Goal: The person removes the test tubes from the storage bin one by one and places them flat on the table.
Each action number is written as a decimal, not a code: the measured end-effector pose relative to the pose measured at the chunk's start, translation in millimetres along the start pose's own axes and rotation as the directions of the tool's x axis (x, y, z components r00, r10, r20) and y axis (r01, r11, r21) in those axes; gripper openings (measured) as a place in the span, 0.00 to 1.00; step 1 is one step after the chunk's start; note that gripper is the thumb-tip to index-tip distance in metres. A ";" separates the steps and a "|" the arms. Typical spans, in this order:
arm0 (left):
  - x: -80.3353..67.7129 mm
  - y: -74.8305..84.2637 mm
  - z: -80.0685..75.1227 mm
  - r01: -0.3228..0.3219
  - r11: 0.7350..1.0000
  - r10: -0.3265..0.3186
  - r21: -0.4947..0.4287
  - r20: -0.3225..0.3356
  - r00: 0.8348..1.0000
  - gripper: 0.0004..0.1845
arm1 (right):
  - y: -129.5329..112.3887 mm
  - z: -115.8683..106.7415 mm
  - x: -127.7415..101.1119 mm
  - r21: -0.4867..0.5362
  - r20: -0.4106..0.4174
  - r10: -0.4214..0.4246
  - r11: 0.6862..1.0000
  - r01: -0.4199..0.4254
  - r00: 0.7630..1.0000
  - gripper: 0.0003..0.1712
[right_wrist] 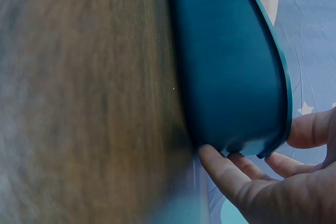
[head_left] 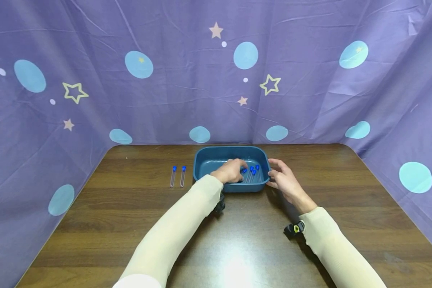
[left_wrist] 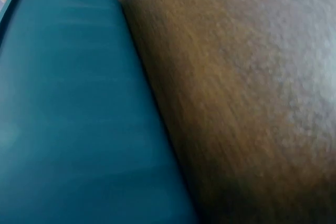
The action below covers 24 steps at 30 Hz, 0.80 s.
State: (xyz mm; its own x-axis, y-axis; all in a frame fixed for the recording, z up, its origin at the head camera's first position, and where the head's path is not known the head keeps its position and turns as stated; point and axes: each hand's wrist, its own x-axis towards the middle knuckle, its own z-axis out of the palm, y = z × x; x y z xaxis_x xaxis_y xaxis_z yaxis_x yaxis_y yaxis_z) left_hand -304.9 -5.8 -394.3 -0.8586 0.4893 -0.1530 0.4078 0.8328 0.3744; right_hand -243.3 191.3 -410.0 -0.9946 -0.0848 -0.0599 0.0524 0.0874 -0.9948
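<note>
Over the near wall of a dark teal plastic basin [head_left: 234, 187] reaches my left hand [head_left: 232, 170]. Its index finger and thumb stand apart around the blue cap of a test tube [head_left: 244, 171] inside. Beside that one, several more clear tubes with blue caps [head_left: 253, 173] lie in the basin's right part. My right hand [head_left: 288, 184] holds the basin's right end. In the right wrist view its fingers [right_wrist: 223, 171] touch the end's outside, and one digit is at the rim. The left wrist view shows the basin's outer wall [left_wrist: 79, 108]; the left fingertips are hidden there.
Two capped test tubes [head_left: 178, 177] lie side by side on the brown wooden table [head_left: 129, 224], left of the basin. A purple curtain [head_left: 216, 112] with stars and blue dots hangs behind and at both sides. Each wrist carries a small black camera [head_left: 294, 229].
</note>
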 end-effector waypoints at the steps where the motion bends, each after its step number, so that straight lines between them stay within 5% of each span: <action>1: 0.0 -0.1 -0.3 -0.001 1.000 0.001 0.005 0.004 1.000 0.24 | 0.1 0.0 0.1 -0.001 0.000 0.000 1.000 0.000 1.000 0.31; 24: 0.3 -1.3 1.5 0.024 1.000 -0.024 0.002 -0.013 1.000 0.23 | -0.1 0.6 -1.2 -0.009 -0.006 0.001 1.000 -0.001 1.000 0.30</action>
State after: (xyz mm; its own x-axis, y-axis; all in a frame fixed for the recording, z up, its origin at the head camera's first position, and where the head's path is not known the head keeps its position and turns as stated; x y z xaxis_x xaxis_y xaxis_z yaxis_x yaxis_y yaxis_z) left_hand -305.2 -6.3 -396.2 -0.8721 0.4658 -0.1498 0.3878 0.8447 0.3689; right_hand -242.1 190.8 -409.9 -0.9951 -0.0782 -0.0605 0.0528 0.0967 -0.9939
